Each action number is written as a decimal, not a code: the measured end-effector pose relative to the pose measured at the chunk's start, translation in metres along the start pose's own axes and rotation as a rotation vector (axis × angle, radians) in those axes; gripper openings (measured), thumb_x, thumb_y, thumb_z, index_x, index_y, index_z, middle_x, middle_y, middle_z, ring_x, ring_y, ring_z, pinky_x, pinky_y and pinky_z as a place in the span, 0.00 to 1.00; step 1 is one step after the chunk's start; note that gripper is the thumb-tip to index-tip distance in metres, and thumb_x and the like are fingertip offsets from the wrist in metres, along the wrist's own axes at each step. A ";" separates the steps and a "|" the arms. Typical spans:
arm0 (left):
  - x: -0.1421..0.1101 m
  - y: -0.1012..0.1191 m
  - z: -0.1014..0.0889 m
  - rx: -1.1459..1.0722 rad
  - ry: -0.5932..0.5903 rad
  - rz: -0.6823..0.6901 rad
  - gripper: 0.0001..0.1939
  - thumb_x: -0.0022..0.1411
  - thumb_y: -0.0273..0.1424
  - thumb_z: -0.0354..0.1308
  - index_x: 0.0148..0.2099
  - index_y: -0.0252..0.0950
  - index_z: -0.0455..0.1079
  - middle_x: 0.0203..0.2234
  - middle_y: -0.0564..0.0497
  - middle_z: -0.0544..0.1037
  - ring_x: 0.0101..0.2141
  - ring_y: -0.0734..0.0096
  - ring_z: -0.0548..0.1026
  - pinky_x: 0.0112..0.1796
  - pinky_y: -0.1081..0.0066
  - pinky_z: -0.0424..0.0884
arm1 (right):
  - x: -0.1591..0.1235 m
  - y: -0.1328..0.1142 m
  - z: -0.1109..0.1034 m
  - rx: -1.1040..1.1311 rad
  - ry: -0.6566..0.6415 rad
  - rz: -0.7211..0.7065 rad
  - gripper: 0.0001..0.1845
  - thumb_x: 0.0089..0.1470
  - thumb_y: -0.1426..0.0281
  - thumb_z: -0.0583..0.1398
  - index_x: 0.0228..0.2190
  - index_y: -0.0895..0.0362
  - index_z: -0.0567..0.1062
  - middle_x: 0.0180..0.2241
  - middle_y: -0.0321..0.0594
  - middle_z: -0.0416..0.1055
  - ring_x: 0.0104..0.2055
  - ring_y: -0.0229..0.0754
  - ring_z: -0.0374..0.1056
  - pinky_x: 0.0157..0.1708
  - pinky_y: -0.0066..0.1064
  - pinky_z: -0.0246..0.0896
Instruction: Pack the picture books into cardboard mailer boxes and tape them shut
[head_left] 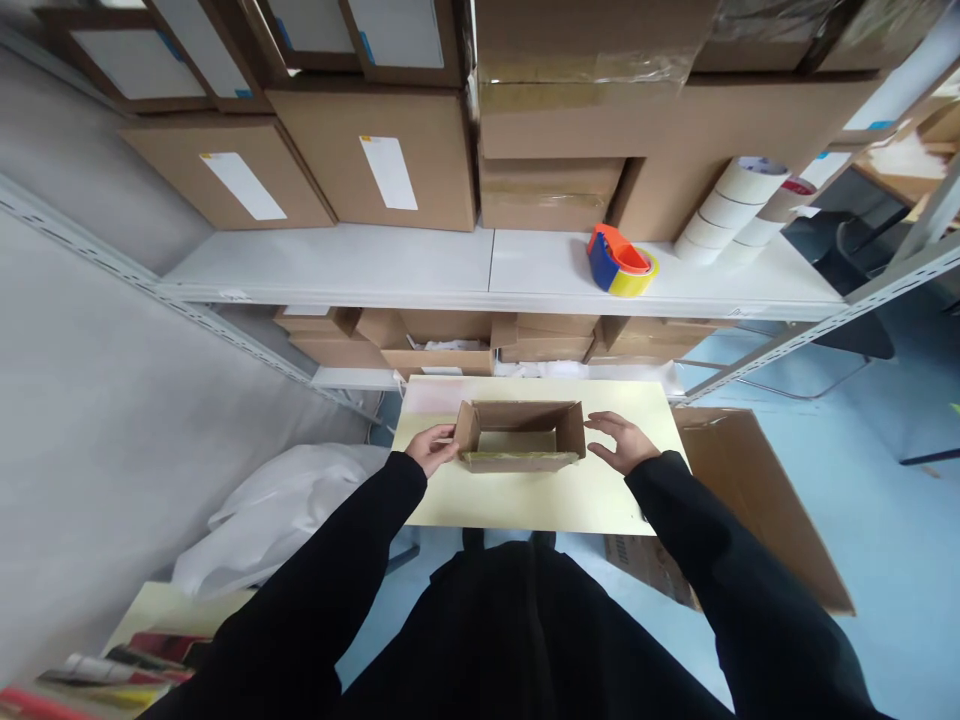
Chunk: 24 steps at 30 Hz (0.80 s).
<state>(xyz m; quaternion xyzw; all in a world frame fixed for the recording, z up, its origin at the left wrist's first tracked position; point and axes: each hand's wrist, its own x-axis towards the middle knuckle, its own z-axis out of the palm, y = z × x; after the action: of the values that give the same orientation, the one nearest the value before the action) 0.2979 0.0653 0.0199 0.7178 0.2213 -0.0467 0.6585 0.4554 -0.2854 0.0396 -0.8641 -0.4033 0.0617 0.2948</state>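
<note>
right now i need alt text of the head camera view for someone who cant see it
Two bare hands flank a small open cardboard box on a pale yellow table: the left hand at its left side, the right hand just off its right. Behind, a white shelf holds cartons, tape rolls and a tape dispenser.

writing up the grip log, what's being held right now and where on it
The left hand is at the small cardboard box's left end; the right hand appears just off the opposite end.
</note>
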 end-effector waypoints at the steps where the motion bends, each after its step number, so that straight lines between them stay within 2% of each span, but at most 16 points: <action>1: -0.002 0.000 0.001 0.043 -0.052 0.056 0.33 0.43 0.46 0.61 0.48 0.32 0.65 0.45 0.39 0.69 0.40 0.61 0.73 0.41 0.59 0.70 | -0.001 0.000 0.002 0.012 -0.001 -0.006 0.19 0.46 0.65 0.56 0.42 0.58 0.71 0.44 0.47 0.67 0.47 0.47 0.64 0.48 0.41 0.60; 5: -0.008 -0.002 0.002 0.339 -0.143 0.292 0.40 0.39 0.41 0.64 0.55 0.33 0.59 0.54 0.38 0.61 0.50 0.53 0.64 0.45 0.57 0.67 | 0.001 -0.008 0.012 0.092 0.003 0.024 0.23 0.45 0.66 0.57 0.45 0.59 0.69 0.47 0.48 0.65 0.46 0.47 0.64 0.46 0.40 0.63; 8: -0.005 -0.008 0.000 0.569 -0.174 0.428 0.44 0.41 0.38 0.63 0.60 0.33 0.53 0.57 0.39 0.56 0.55 0.53 0.57 0.51 0.58 0.60 | 0.003 -0.014 0.019 0.203 -0.038 0.102 0.27 0.45 0.69 0.56 0.50 0.57 0.64 0.51 0.49 0.61 0.47 0.47 0.65 0.42 0.40 0.65; 11: 0.004 -0.017 0.000 0.740 -0.202 0.527 0.43 0.48 0.37 0.57 0.63 0.31 0.43 0.60 0.40 0.50 0.58 0.56 0.50 0.55 0.58 0.51 | 0.003 -0.014 0.021 0.361 -0.111 0.147 0.34 0.44 0.73 0.54 0.55 0.54 0.56 0.54 0.48 0.58 0.51 0.47 0.62 0.43 0.40 0.63; 13: 0.009 -0.020 0.003 0.815 -0.232 0.572 0.44 0.51 0.36 0.55 0.64 0.31 0.37 0.61 0.39 0.45 0.59 0.55 0.47 0.55 0.58 0.50 | 0.001 -0.011 0.018 0.444 -0.187 0.141 0.40 0.42 0.76 0.54 0.57 0.50 0.50 0.56 0.45 0.56 0.54 0.47 0.58 0.45 0.42 0.60; 15: 0.011 -0.021 0.008 0.873 -0.243 0.588 0.45 0.51 0.37 0.55 0.64 0.32 0.34 0.61 0.38 0.43 0.58 0.52 0.47 0.54 0.56 0.50 | -0.002 -0.009 0.015 0.465 -0.262 0.128 0.45 0.40 0.76 0.57 0.58 0.46 0.46 0.57 0.43 0.53 0.56 0.49 0.54 0.47 0.45 0.57; 17: 0.012 -0.020 0.013 0.922 -0.232 0.578 0.45 0.50 0.37 0.57 0.64 0.36 0.38 0.61 0.39 0.41 0.57 0.49 0.49 0.53 0.55 0.51 | -0.004 -0.008 0.015 0.431 -0.303 0.102 0.49 0.38 0.74 0.60 0.58 0.44 0.43 0.57 0.43 0.52 0.56 0.51 0.53 0.47 0.47 0.56; 19: 0.014 -0.018 0.018 0.963 -0.215 0.560 0.43 0.47 0.39 0.60 0.62 0.40 0.46 0.60 0.42 0.45 0.55 0.47 0.51 0.52 0.54 0.53 | -0.005 -0.009 0.019 0.365 -0.293 0.068 0.53 0.37 0.71 0.63 0.59 0.45 0.40 0.57 0.45 0.51 0.55 0.51 0.55 0.47 0.46 0.57; 21: 0.015 -0.019 0.019 0.985 -0.189 0.537 0.40 0.45 0.40 0.61 0.60 0.43 0.52 0.58 0.43 0.52 0.53 0.48 0.54 0.51 0.54 0.55 | -0.005 -0.011 0.027 0.279 -0.229 0.042 0.54 0.37 0.68 0.64 0.59 0.47 0.39 0.56 0.47 0.50 0.53 0.51 0.55 0.49 0.45 0.56; 24: 0.017 -0.022 0.015 0.971 -0.174 0.551 0.36 0.47 0.41 0.59 0.59 0.40 0.56 0.52 0.42 0.59 0.50 0.51 0.57 0.50 0.55 0.56 | -0.005 -0.016 0.038 0.163 -0.124 0.008 0.51 0.39 0.65 0.64 0.59 0.51 0.43 0.53 0.48 0.50 0.54 0.52 0.53 0.52 0.45 0.52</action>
<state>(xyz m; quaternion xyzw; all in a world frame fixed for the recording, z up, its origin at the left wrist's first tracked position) 0.3075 0.0561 -0.0086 0.9632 -0.0761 -0.0286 0.2562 0.4285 -0.2642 0.0167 -0.8332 -0.4110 0.1489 0.3385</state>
